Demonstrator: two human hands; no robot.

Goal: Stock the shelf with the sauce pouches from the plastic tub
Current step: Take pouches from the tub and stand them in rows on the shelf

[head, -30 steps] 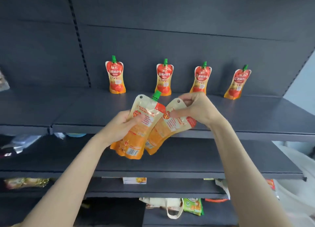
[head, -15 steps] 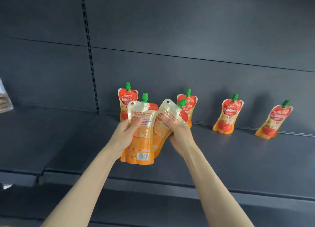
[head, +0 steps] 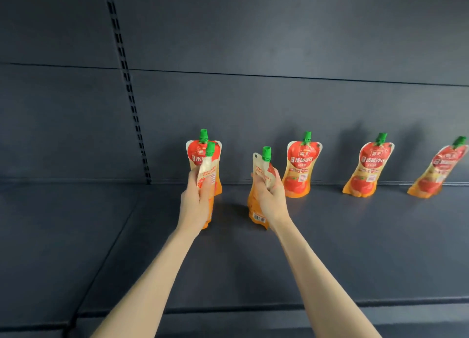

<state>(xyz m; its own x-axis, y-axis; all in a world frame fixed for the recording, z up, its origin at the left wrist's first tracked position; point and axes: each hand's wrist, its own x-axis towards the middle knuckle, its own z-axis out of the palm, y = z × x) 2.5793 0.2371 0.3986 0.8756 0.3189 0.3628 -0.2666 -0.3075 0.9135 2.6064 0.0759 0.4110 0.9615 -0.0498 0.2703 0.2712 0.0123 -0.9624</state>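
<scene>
Several orange-and-red sauce pouches with green caps stand in a row against the back wall of the dark shelf [head: 355, 249]. My left hand [head: 194, 203] grips one pouch [head: 207, 169] upright, right in front of the leftmost standing pouch [head: 196, 147]. My right hand [head: 270, 198] grips another pouch [head: 258, 205], back side facing me, its base near the shelf surface, between the leftmost pouch and the second standing pouch [head: 299, 170]. Two more pouches stand further right, one [head: 368, 170] upright and one [head: 436, 173] leaning. The plastic tub is out of view.
A slotted upright rail [head: 127, 84] runs down the back wall at the left. The shelf's front lip [head: 253, 309] crosses the bottom of the view. A seam divides this shelf board from the one to the left [head: 63, 223].
Both hands moved forward over the shelf and spread apart, each carrying its pouch upright. The view rose and came closer, so the lower shelves have dropped out of sight.
</scene>
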